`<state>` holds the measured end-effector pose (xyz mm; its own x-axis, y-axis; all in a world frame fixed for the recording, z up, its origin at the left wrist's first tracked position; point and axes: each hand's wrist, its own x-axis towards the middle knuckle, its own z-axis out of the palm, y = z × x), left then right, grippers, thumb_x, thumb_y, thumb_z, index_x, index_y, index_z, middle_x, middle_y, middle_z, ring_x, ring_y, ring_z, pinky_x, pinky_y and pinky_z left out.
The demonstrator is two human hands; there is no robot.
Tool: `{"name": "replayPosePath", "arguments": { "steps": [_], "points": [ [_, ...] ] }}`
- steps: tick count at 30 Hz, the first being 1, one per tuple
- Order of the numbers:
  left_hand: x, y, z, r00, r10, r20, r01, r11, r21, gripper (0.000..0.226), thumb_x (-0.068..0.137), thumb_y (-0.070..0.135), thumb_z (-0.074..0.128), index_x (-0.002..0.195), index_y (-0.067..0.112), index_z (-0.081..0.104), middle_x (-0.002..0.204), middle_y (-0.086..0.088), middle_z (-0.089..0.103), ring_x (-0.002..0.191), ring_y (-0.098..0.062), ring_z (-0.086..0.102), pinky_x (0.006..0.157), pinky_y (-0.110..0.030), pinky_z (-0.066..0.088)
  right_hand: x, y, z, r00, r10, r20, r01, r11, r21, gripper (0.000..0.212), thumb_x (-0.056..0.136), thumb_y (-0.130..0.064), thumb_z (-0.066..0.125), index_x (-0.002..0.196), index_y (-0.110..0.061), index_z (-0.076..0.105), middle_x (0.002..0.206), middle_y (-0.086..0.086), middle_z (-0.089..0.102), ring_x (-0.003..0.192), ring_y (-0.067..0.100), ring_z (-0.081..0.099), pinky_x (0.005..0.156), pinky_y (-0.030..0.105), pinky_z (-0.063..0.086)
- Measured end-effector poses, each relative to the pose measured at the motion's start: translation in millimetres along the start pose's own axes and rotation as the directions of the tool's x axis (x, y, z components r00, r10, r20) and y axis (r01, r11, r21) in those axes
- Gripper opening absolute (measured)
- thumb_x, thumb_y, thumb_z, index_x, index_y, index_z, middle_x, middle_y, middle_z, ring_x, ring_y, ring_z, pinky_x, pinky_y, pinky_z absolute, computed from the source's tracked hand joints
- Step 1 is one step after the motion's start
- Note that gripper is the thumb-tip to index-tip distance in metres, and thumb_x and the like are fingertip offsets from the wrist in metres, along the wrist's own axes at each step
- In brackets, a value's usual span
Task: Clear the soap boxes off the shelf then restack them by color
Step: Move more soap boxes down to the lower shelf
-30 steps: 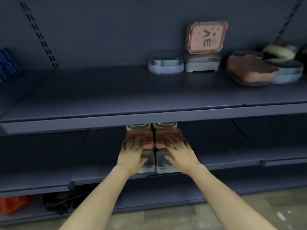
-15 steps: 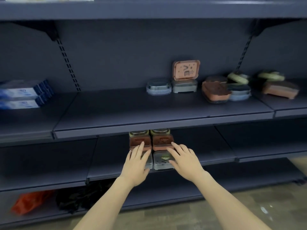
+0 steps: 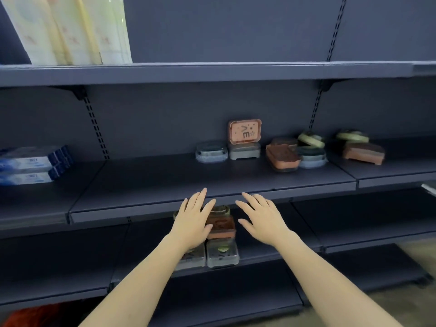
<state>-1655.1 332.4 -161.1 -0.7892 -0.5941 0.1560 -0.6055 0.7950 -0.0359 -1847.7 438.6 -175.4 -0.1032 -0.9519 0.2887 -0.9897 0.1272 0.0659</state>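
On the lower shelf [image 3: 271, 252] soap boxes lie in two rows: a grey box [image 3: 221, 254] at the front, an orange box [image 3: 221, 226] behind it, a green one [image 3: 220, 210] at the back. My left hand [image 3: 192, 224] hovers flat over the left row with fingers spread, hiding most of it. My right hand [image 3: 262, 219] is open to the right of the boxes, holding nothing. On the middle shelf [image 3: 165, 182] stand a blue-grey box [image 3: 211, 152], a grey box [image 3: 244, 151] with an orange lid [image 3: 244, 131] upright on it, and a loose pile of orange, green and blue boxes [image 3: 297, 153].
Blue packets [image 3: 33, 165] lie at the left of the middle shelf. Tall pale packages [image 3: 70, 29] stand on the top shelf. More soap boxes [image 3: 362, 147] sit on the neighbouring shelf bay at right. Something orange [image 3: 30, 317] lies on the bottom shelf at left.
My hands have lifted off the boxes on the lower shelf and risen towards the middle shelf's edge. The view has tilted up, bringing the top shelf into sight.
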Motion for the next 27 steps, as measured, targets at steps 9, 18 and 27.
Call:
{"name": "replayPosePath", "arguments": {
  "steps": [9, 18, 27],
  "points": [
    [84.4, 2.8, -4.9, 0.995, -0.101, 0.007, 0.101, 0.995, 0.023, 0.065, 0.098, 0.046, 0.032, 0.151, 0.017, 0.007, 0.159, -0.005, 0.002, 0.146, -0.021, -0.002, 0.117, -0.041, 0.002, 82.6, 65.7, -4.7, 0.998, -0.050, -0.034, 0.049, 0.999, -0.021, 0.045, 0.080, -0.043, 0.051, 0.118, -0.022, 0.064, 0.127, 0.007, 0.060, 0.107, 0.030, 0.061, 0.080, 0.040, 0.052],
    [176.3, -0.9, -15.6, 0.966, -0.255, 0.039, 0.255, 0.967, -0.004, 0.067, 0.098, 0.050, 0.027, 0.151, 0.016, 0.005, 0.159, -0.007, -0.003, 0.146, -0.022, -0.006, 0.117, -0.042, -0.003, 165.6, 143.8, -8.5, 0.993, -0.110, 0.046, 0.112, 0.992, -0.050, 0.061, 0.098, -0.039, 0.039, 0.151, -0.028, 0.011, 0.159, 0.000, -0.006, 0.146, 0.021, -0.005, 0.116, 0.040, -0.003],
    [207.4, -30.8, -12.3, 0.951, -0.298, 0.083, 0.296, 0.955, 0.038, 0.068, 0.098, 0.052, 0.026, 0.151, 0.019, 0.000, 0.159, -0.004, -0.007, 0.145, -0.021, -0.008, 0.118, -0.042, -0.003, 258.9, 160.5, -18.3, 0.997, -0.070, 0.020, 0.072, 0.995, -0.073, 0.079, 0.093, -0.033, 0.050, 0.151, -0.016, -0.002, 0.159, 0.004, -0.007, 0.146, 0.021, -0.005, 0.116, 0.049, 0.001]
  ]
}}
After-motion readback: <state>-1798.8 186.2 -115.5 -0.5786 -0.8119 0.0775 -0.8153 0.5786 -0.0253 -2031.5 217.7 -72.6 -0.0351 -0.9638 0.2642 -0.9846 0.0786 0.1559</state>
